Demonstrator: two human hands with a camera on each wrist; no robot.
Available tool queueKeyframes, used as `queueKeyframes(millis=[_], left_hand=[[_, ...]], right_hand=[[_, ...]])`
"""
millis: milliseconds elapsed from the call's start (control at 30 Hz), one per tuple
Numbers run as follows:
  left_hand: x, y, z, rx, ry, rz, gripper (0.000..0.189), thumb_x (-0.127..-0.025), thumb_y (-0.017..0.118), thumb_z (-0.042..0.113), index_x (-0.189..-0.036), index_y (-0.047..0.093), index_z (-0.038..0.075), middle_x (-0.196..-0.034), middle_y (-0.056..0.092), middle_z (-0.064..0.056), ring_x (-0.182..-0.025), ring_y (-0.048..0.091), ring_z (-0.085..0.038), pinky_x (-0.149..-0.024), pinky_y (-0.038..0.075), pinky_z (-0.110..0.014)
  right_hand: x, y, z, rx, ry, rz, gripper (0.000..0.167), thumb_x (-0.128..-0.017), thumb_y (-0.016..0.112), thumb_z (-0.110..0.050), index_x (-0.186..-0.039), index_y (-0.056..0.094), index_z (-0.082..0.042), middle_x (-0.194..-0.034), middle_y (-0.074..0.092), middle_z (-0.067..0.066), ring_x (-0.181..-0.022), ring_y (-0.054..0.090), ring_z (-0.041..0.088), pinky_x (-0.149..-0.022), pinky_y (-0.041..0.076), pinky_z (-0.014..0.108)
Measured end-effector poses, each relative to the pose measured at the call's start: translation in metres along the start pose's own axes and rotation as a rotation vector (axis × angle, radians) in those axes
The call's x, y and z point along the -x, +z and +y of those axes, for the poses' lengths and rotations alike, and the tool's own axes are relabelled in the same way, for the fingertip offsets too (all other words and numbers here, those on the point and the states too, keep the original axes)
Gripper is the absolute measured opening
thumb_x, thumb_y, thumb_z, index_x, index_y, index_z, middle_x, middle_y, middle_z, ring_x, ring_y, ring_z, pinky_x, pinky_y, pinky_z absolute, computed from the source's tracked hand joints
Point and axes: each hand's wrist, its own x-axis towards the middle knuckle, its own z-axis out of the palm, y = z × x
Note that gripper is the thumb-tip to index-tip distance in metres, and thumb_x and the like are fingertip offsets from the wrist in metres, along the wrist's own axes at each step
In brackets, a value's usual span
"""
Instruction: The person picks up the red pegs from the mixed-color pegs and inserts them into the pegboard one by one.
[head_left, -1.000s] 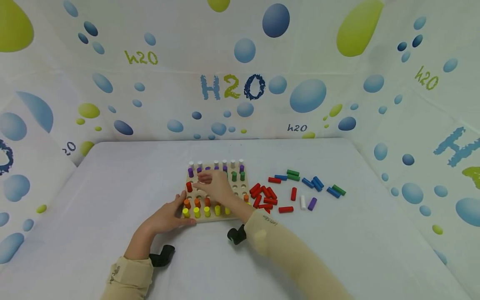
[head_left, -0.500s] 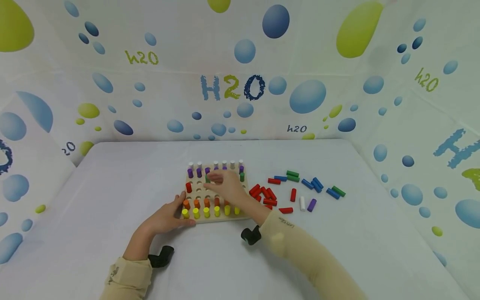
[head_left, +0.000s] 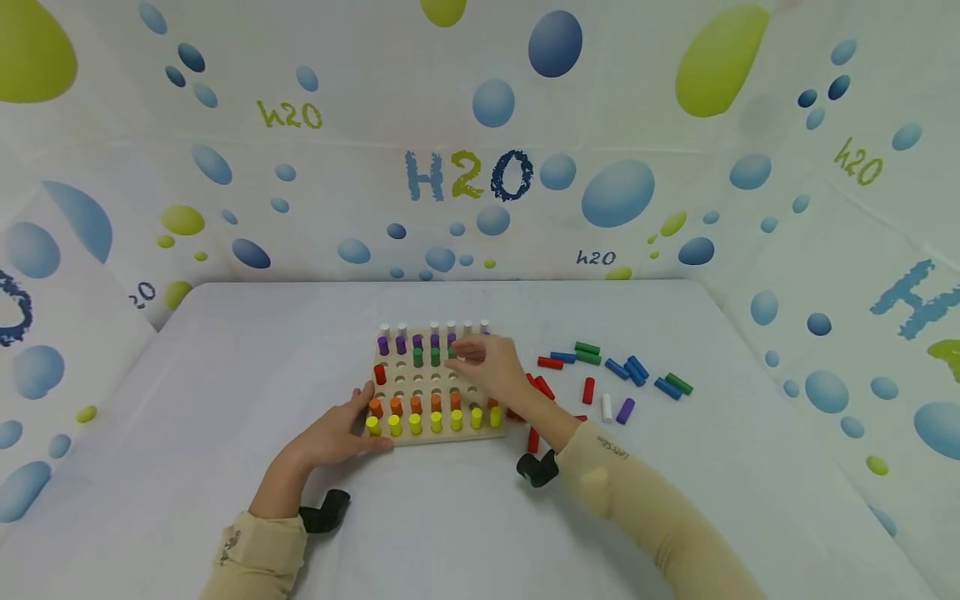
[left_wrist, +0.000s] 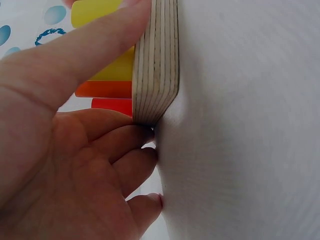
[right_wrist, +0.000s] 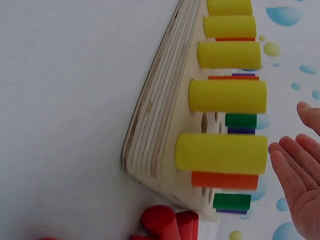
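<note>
A person in cream-coloured sleeves (head_left: 258,546) works with two bare hands at a wooden pegboard (head_left: 442,440) lying flat on a white tabletop (head_left: 187,375). The left hand (head_left: 337,435) grips the board's near left corner, its thumb on the front edge and its fingers bent against the side. The right hand (head_left: 491,364) hovers over the board's right half, beside the green pegs (head_left: 435,357), its fingers extended and its thumb held apart; the right wrist view shows nothing between them. Whether the fingertips touch a peg cannot be told. Yellow pegs (head_left: 436,422) stand upright along the board's near edge, with orange pegs (head_left: 416,405) just behind; white pegs (head_left: 452,326) line the far edge, purple pegs (head_left: 417,342) next to them. A lone red peg (head_left: 380,375) stands at the left side, bare holes to its right. Right of the board lie loose red pegs (head_left: 588,390), several partly hidden by the right arm, with loose blue pegs (head_left: 617,369), loose green pegs (head_left: 678,383), a loose white peg (head_left: 607,407) and a loose purple peg (head_left: 626,410) farther out. Behind rises a white backdrop (head_left: 360,100) printed with blue and green droplets and “H2O” lettering.
</note>
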Motion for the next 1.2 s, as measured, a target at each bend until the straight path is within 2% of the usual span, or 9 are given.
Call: queueKeyframes(millis=[367,667,967,1200], left_hand=[[0.001,-0.001,0.001,0.002,-0.005,-0.004,0.107,-0.072,0.070,0.051,-0.146,0.009,0.004,-0.147,0.008,-0.029,-0.132,0.009,-0.049,-0.101,0.012,-0.065],[0.000,-0.001,-0.001,-0.006,0.010,0.001,0.108,-0.072,0.070,0.052,-0.146,0.009,0.003,-0.147,0.009,-0.029,-0.132,0.010,-0.048,-0.101,0.012,-0.064],[0.000,-0.001,0.000,0.005,0.009,0.001,0.108,-0.071,0.071,0.051,-0.146,0.009,0.003,-0.147,0.009,-0.029,-0.132,0.010,-0.048,-0.101,0.012,-0.064],[0.001,-0.001,0.000,0.000,0.006,0.001,0.108,-0.071,0.070,0.053,-0.146,0.009,0.003,-0.147,0.009,-0.029,-0.132,0.009,-0.048,-0.101,0.011,-0.064]], right_hand=[[0.004,-0.022,0.014,-0.014,-0.007,0.053,0.031,-0.081,0.070,-0.016,-0.107,0.065,0.000,-0.104,0.067,0.011,-0.094,0.064,0.020,-0.081,0.051,0.027],[0.011,-0.036,0.027,0.040,-0.008,0.084,0.034,-0.081,0.070,-0.021,-0.108,0.065,0.000,-0.104,0.067,0.010,-0.095,0.063,0.021,-0.082,0.051,0.029],[0.015,-0.053,0.038,0.104,0.092,0.090,0.036,-0.083,0.069,-0.022,-0.114,0.063,-0.005,-0.108,0.066,0.008,-0.098,0.062,0.022,-0.085,0.050,0.032],[0.017,-0.062,0.044,0.145,0.117,0.106,0.037,-0.082,0.070,-0.022,-0.113,0.063,-0.004,-0.107,0.066,0.010,-0.098,0.062,0.023,-0.084,0.050,0.033]])
